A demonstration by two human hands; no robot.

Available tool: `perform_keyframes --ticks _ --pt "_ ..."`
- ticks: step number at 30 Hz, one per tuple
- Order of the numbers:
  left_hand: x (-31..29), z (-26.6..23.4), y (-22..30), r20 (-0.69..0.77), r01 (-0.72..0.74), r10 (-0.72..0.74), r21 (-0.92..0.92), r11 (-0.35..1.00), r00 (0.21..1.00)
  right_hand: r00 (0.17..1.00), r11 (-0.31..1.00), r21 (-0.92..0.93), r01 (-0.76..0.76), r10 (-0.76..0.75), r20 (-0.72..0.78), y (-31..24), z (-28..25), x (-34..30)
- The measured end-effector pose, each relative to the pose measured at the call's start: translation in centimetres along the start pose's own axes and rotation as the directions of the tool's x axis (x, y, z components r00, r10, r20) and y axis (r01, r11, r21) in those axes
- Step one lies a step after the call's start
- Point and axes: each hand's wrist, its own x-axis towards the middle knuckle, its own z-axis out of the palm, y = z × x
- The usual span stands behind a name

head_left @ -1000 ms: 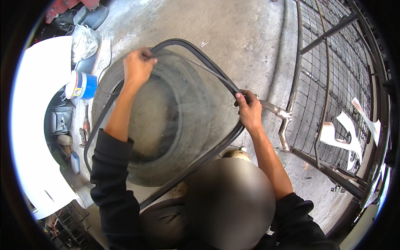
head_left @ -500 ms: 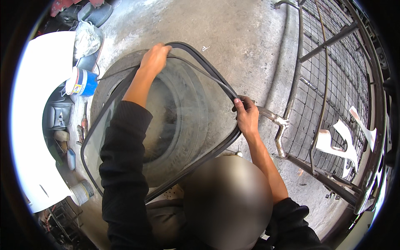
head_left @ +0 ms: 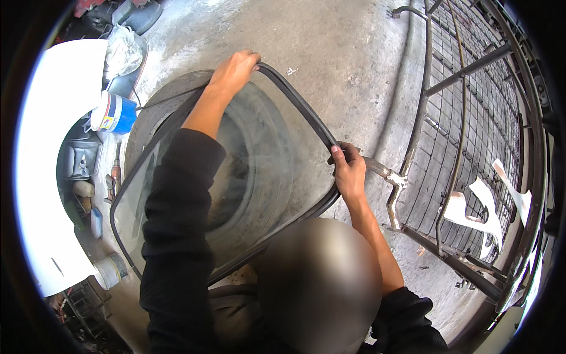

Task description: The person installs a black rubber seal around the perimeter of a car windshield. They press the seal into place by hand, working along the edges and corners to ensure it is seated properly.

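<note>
One pane of clear glass [head_left: 265,177] lies slanted before us, edged by a black rubber seal [head_left: 299,101], over a tyre [head_left: 177,87] that shows through it; whether the pane rests on the tyre, we cannot tell. Taking the pane as our clock face, we have our left hand [head_left: 234,72] at twelve, its fingers closed on the seal at the upper corner and its back turned up to us. At three, our right hand [head_left: 349,166] clasps the seal, thumb on top, fingers curled round the outer side. Our black left sleeve [head_left: 180,224] covers part of the glass from seven to eleven.

A thin dark cord [head_left: 171,99] runs in from ten o'clock, and we cannot see its end near the left wrist. Towards five, we find a rounded shape [head_left: 318,283] too blurred to name.

Farther out at ten, we see a blue and white bucket [head_left: 121,115], and at nine a screwdriver [head_left: 116,171] beside a large white panel [head_left: 41,165]. Around two, a metal mesh frame [head_left: 469,70] stands on the concrete floor [head_left: 348,53]; white curved pieces [head_left: 455,208] lie against it near four.
</note>
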Motion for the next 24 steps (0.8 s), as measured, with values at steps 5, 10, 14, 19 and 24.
perform_keyframes --ticks 5,10,14,19,24 --pt "0.1 2.6 0.1 -0.097 0.034 -0.024 0.104 0.994 0.995 0.996 0.997 0.013 -0.072 0.071 0.06 -1.1 -0.4 -0.1" --pt "0.4 2.5 -0.4 -0.071 -0.001 0.011 0.139 0.99 0.997 0.964 0.994 0.013 -0.11 0.103 0.246 -2.6 -0.7 2.0" --pt "0.6 1.8 -0.3 -0.062 -0.034 0.044 0.155 0.987 0.997 0.941 0.988 -0.073 -0.135 0.151 0.304 -4.3 0.4 3.8" --pt "1.4 2.2 -0.6 -0.094 -0.052 0.061 0.101 0.994 0.994 0.955 0.965 -0.223 -0.135 0.186 0.23 -4.6 1.4 4.4" --pt "2.5 2.4 -1.4 -0.079 -0.078 0.073 -0.06 0.995 0.994 0.989 0.889 -0.451 -0.08 0.128 0.076 -4.1 2.5 3.8"
